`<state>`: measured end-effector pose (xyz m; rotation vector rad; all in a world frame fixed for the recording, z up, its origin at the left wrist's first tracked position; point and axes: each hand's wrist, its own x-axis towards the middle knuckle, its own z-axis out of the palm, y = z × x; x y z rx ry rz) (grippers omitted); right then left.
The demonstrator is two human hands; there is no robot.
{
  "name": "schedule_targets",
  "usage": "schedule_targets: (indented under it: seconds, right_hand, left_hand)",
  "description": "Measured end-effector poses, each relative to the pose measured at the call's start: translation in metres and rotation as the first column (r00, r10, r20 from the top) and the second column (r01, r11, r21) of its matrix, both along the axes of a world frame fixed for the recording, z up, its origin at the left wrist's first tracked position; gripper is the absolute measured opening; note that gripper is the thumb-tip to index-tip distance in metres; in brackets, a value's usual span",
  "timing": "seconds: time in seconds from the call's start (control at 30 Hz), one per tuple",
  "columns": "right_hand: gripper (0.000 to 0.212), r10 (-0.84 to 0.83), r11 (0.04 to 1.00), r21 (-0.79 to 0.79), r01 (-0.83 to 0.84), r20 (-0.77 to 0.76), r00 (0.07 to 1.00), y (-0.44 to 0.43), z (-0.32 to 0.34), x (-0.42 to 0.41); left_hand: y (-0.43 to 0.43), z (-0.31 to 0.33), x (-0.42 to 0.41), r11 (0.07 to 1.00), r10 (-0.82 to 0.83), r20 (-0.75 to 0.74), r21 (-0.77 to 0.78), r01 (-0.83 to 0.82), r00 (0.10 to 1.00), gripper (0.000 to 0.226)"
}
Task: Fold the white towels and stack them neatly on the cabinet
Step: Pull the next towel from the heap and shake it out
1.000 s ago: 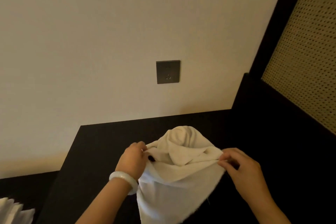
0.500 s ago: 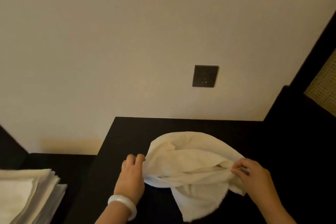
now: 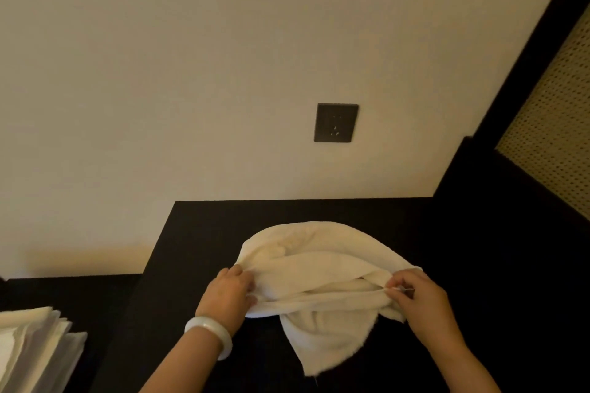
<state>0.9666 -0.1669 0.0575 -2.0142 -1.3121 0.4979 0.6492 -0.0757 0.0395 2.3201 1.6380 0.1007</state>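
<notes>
Pinching left end of white towel point(image 3: 319, 268) with left hand point(image 3: 228, 293), right end with right hand point(image 3: 421, 300); edge stretched between.

Bunched on dark cabinet top point(image 3: 198, 233), near part hanging over front.

Apparently mid-fold: flattening, folding, stacking left.

Folded stack point(image 3: 35, 338) far left, well apart. Wall socket point(image 3: 336, 122) behind. Nothing obstructing.

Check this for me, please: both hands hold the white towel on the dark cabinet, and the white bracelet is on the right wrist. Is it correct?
Not fully. The head view shows the white bracelet on the left wrist, not the right. The rest is correct: the left hand and the right hand both hold the white towel on the dark cabinet.
</notes>
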Motion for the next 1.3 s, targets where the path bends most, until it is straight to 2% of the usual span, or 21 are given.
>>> schedule_targets:
  seconds: [0.07, 0.1, 0.17, 0.23, 0.27, 0.33, 0.37, 0.4, 0.43, 0.5, 0.57, 0.63, 0.73, 0.8, 0.9, 0.97, 1.07, 1.2, 1.3]
  right_hand:
    - [0.026, -0.006, 1.0, -0.007, 0.006, 0.0, 1.0, -0.002, -0.001, 0.001]
    - [0.026, -0.017, 1.0, -0.015, 0.017, 0.013, 1.0, -0.003, -0.001, 0.001]
    - [0.027, -0.042, 0.999, -0.015, 0.044, 0.075, 0.996, -0.003, 0.001, 0.003]
    - [0.03, -0.044, 0.999, 0.037, 0.04, 0.138, 0.99, 0.001, 0.011, 0.008]
    - [0.03, -0.039, 0.997, 0.076, 0.026, 0.167, 0.985, 0.006, 0.02, 0.012]
    - [0.029, -0.021, 0.984, 0.175, -0.02, 0.226, 0.974, 0.02, 0.047, 0.017]
    - [0.027, -0.011, 0.97, 0.236, -0.048, 0.244, 0.97, 0.029, 0.065, 0.019]
    - [0.026, -0.007, 0.951, 0.3, -0.073, 0.257, 0.966, 0.039, 0.084, 0.02]
    - [0.024, -0.012, 0.929, 0.359, -0.087, 0.263, 0.965, 0.048, 0.104, 0.022]
    - [0.022, -0.028, 0.888, 0.454, -0.074, 0.214, 0.977, 0.066, 0.144, 0.025]
    - [0.021, -0.035, 0.847, 0.531, -0.016, 0.087, 0.996, 0.08, 0.18, 0.03]
    - [0.021, -0.002, 0.813, 0.581, 0.029, -0.047, 0.999, 0.09, 0.207, 0.034]
    - [0.02, 0.09, 0.822, 0.57, -0.02, -0.096, 0.991, 0.099, 0.229, 0.032]
    - [0.021, 0.131, 0.834, 0.548, -0.062, -0.089, 0.987, 0.102, 0.236, 0.029]
    - [0.021, 0.161, 0.854, 0.509, -0.105, -0.066, 0.985, 0.104, 0.243, 0.029]
    - [0.02, 0.155, 0.869, 0.475, -0.135, -0.002, 0.988, 0.105, 0.247, 0.03]
    - [0.022, 0.141, 0.872, 0.467, -0.146, 0.046, 0.989, 0.102, 0.252, 0.031]
    - [0.024, 0.139, 0.864, 0.485, -0.132, 0.022, 0.99, 0.099, 0.261, 0.03]
    - [0.025, 0.153, 0.867, 0.48, -0.133, -0.003, 0.988, 0.096, 0.268, 0.027]
  left_hand:
    - [0.003, 0.005, 0.003, 1.0, 0.025, -0.009, -0.015, -0.025, 1.0, 0.015]
    - [0.004, 0.007, 0.002, 0.997, 0.069, 0.037, -0.021, -0.068, 0.997, 0.013]
    - [0.007, 0.015, 0.0, 0.968, 0.25, 0.254, -0.078, -0.238, 0.935, 0.01]
    - [0.014, 0.032, -0.003, 0.891, 0.45, 0.499, -0.195, -0.41, 0.741, 0.008]
    - [0.021, 0.043, -0.004, 0.855, 0.51, 0.568, -0.253, -0.453, 0.646, 0.007]
    - [0.037, 0.075, -0.005, 0.816, 0.568, 0.662, -0.377, -0.437, 0.489, 0.01]
    - [0.044, 0.095, -0.005, 0.827, 0.552, 0.711, -0.402, -0.392, 0.436, 0.01]
    - [0.05, 0.116, -0.005, 0.859, 0.501, 0.753, -0.375, -0.348, 0.425, 0.008]
    - [0.055, 0.138, -0.005, 0.903, 0.417, 0.773, -0.295, -0.311, 0.477, 0.009]
    - [0.064, 0.182, -0.009, 0.967, 0.229, 0.7, -0.085, -0.24, 0.676, 0.012]
    - [0.072, 0.221, -0.017, 0.969, 0.127, 0.57, 0.103, -0.224, 0.812, 0.011]
    - [0.078, 0.251, -0.027, 0.942, 0.132, 0.486, 0.21, -0.262, 0.864, 0.012]
    - [0.083, 0.28, -0.038, 0.947, 0.211, 0.367, 0.154, -0.283, 0.906, 0.012]
    - [0.085, 0.294, -0.044, 0.964, 0.233, 0.444, 0.009, -0.264, 0.865, 0.015]
    - [0.086, 0.309, -0.05, 0.952, 0.301, 0.697, -0.256, -0.166, 0.651, 0.027]
    - [0.086, 0.315, -0.053, 0.933, 0.339, 0.773, -0.349, -0.086, 0.536, 0.024]
    - [0.085, 0.322, -0.057, 0.927, 0.351, 0.785, -0.367, -0.073, 0.511, 0.012]
    - [0.085, 0.33, -0.065, 0.929, 0.355, 0.793, -0.359, -0.09, 0.495, 0.016]
    - [0.079, 0.338, -0.067, 0.925, 0.345, 0.806, -0.377, -0.032, 0.481, 0.004]
